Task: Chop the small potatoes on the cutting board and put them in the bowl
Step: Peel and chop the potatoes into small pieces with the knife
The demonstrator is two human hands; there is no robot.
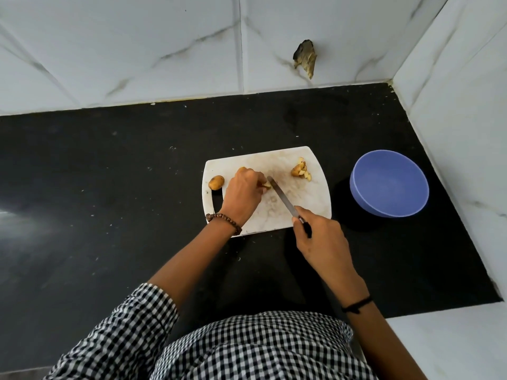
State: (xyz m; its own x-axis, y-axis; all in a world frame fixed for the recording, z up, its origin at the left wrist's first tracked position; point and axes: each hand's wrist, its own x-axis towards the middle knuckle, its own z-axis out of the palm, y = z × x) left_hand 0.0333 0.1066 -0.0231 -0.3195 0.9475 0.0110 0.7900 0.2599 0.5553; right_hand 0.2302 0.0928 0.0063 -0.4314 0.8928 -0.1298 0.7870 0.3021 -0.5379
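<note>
Both hands at work over a white cutting board (307,207) on a black table (109,174).

The left hand (242,192) reaches forward with its back up, fingers curled down to pinch a small potato piece (265,185) near the board's middle. The right hand (319,237), drawn nearer the body, is wrapped round the dark handle of a knife (282,198) whose blade slants forward and left, its tip at that piece. A whole potato (216,182) lies at the board's left edge, a second potato (242,169) shows just beyond the left knuckles, and chopped pieces (301,170) sit at the far right corner. The blue bowl (389,185) stands on the table just right of the board, with nothing seen inside. White marble-veined tiled walls (137,50) meet at a corner, one with a dark broken patch (305,58).
</note>
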